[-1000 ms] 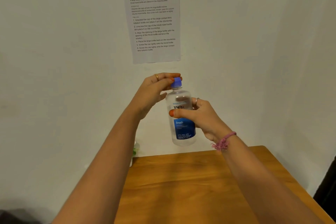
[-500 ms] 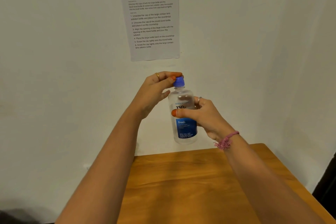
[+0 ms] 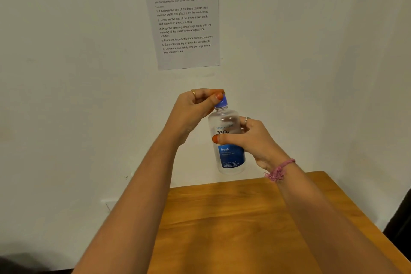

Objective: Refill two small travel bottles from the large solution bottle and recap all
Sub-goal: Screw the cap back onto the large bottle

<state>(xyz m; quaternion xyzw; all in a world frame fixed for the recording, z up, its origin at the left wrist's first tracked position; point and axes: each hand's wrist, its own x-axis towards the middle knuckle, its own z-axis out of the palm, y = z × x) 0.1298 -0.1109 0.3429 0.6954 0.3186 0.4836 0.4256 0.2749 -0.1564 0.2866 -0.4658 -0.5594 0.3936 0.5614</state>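
Note:
The large solution bottle point(image 3: 229, 153) is clear with a blue label and is held upright in the air above the far edge of the wooden table point(image 3: 233, 218). My right hand point(image 3: 251, 140) wraps around its body from the right. My left hand point(image 3: 195, 109) pinches the blue cap point(image 3: 222, 102) on top with thumb and fingers. The cap sits on the bottle's neck. No small travel bottle is in view.
A printed task sheet point(image 3: 182, 13) hangs on the white wall behind the bottle. The table's left edge runs under my left forearm, and a dark object point(image 3: 400, 224) stands beyond its right edge.
The view has tilted down a little, so the sheet sits higher in the frame. My left fingers have shifted slightly on the cap; the bottle stays in about the same place.

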